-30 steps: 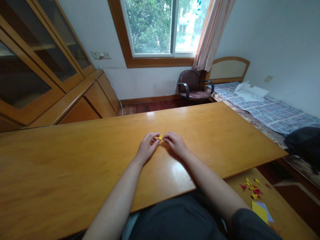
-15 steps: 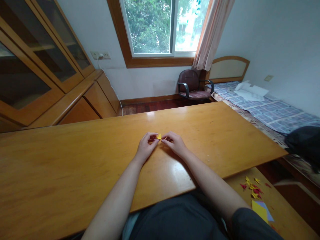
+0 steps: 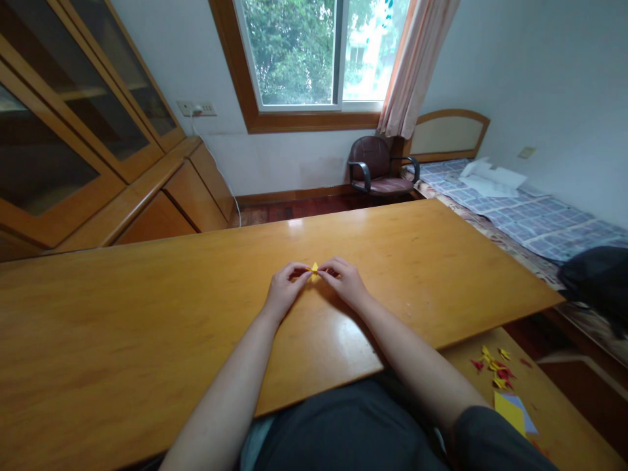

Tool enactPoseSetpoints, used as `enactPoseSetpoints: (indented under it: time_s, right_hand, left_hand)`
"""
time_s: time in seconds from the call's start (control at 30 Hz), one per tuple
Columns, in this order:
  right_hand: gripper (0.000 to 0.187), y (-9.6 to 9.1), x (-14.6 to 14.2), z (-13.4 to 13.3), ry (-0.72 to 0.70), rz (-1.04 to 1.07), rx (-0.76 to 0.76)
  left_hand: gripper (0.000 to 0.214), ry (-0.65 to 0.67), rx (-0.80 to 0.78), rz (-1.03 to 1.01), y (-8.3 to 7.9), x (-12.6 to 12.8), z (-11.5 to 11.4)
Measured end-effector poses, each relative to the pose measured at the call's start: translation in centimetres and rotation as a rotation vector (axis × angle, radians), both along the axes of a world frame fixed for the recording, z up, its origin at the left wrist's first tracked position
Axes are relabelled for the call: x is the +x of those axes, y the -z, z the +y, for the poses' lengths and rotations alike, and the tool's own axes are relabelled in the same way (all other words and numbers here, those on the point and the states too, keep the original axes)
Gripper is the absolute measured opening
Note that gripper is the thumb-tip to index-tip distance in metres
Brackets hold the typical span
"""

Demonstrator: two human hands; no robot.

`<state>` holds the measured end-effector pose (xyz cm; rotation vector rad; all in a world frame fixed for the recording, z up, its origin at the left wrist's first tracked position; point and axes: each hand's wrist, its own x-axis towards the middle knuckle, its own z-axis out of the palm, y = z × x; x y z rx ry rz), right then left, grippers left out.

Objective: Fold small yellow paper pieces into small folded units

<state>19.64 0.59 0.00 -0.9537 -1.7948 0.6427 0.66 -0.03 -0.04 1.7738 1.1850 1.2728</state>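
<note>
Pinching seen at frame centre: a small yellow folded paper (image 3: pixel 314 269) is gripped by the fingertips of the left hand (image 3: pixel 286 286) on one side and of the right hand (image 3: pixel 346 280) on the other, over the wooden table (image 3: pixel 147 320); contact with the tabletop cannot be told. Piece judged mostly shaped; creases too small to be checked. At lower right, on a lower surface (image 3: pixel 559 412), red pieces (image 3: pixel 477 366) and yellow pieces (image 3: pixel 499 383) are already folded. Yellow sheet (image 3: pixel 509 413) and pale purple sheet (image 3: pixel 528 417), overlapping, are left flat, unfolded.
</note>
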Motion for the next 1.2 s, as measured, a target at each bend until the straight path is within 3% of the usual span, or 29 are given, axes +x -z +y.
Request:
enactPoseSetpoints:
  time_s: [0.5, 0.73, 1.1, 1.2]
  right_hand:
    - [0.010, 0.29, 0.01, 0.13, 0.014, -0.006, -0.005]
    - [0.009, 0.25, -0.03, 0.12, -0.021, 0.006, -0.034]
    - [0.025, 0.66, 0.02, 0.41, -0.032, 0.062, -0.075]
    - [0.020, 0.74, 0.11, 0.47, -0.038, 0.038, -0.053]
  left_hand:
    - [0.014, 0.007, 0.201, 0.159, -0.49, -0.21, -0.13]
    - [0.013, 0.010, 0.213, 0.185, -0.65, -0.05, -0.27]
    - [0.012, 0.011, 0.237, 0.178, -0.79, -0.08, -0.39]
    - [0.012, 0.008, 0.246, 0.177, -0.84, -0.07, -0.41]
